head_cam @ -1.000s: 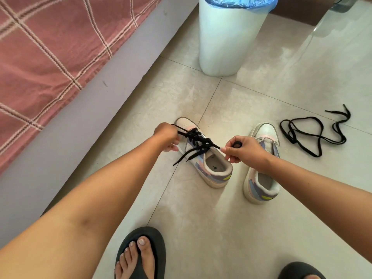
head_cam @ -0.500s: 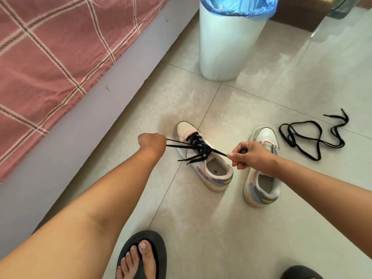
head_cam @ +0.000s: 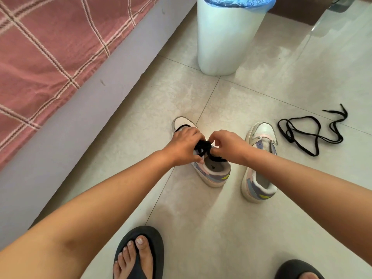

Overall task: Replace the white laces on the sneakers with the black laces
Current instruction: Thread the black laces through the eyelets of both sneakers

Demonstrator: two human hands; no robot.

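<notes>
Two white sneakers with pastel panels stand on the tiled floor. The left sneaker carries a black lace bunched over its tongue. My left hand and my right hand meet above it, and each pinches part of that lace with curled fingers. The right sneaker stands beside it with no lace that I can see. A second black lace lies loose in loops on the floor to the right.
A white bin with a blue liner stands behind the sneakers. A bed with a pink checked cover runs along the left. My feet in dark sandals are at the bottom edge.
Both hands pulled the lace ends apart to the sides, then came together over the left sneaker, gathering the lace into a bunch.
</notes>
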